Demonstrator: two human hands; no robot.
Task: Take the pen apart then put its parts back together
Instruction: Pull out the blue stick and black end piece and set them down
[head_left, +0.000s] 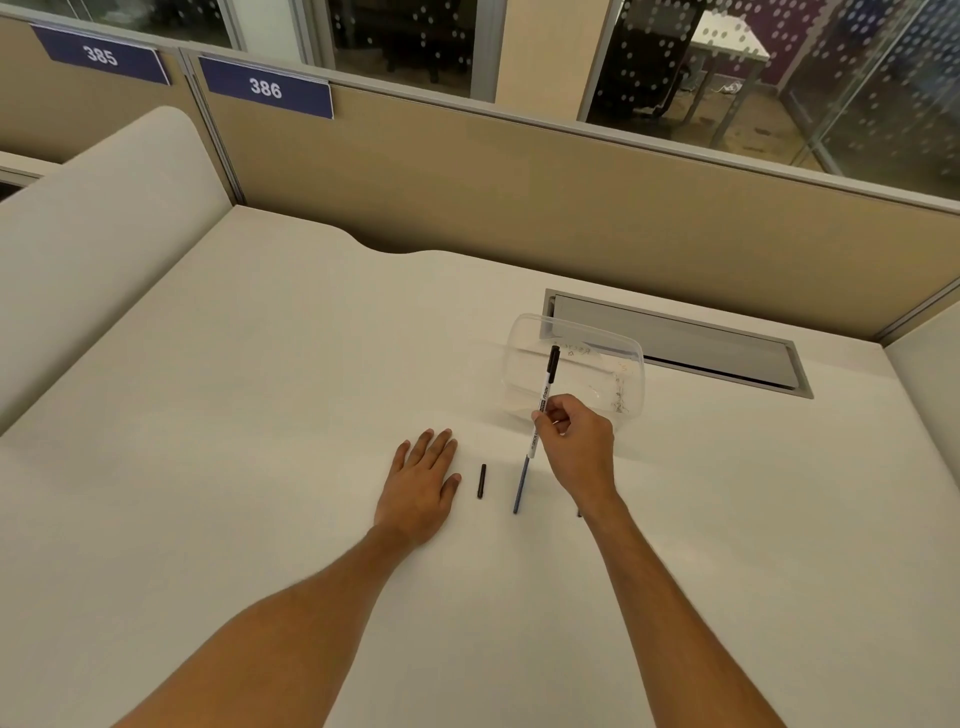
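Note:
My right hand (576, 447) pinches a white pen barrel (543, 410) with a black end at its top, held almost upright above the desk. A thin blue refill (519, 486) sticks out of the barrel's lower end and reaches down to the desk surface. A short black pen part (481, 481) lies on the desk between my hands. Flat on the desk to the left of that part rests my left hand (423, 486), palm down, fingers apart, holding nothing. A tiny dark piece (579, 513) shows beside my right wrist.
A clear plastic container (574, 371) stands just behind my right hand. Behind it, a grey cable hatch (675, 340) is set into the white desk (260, 415). Beige partition panels (467, 197) close off the back, and a curved divider (104, 218) rises at the left.

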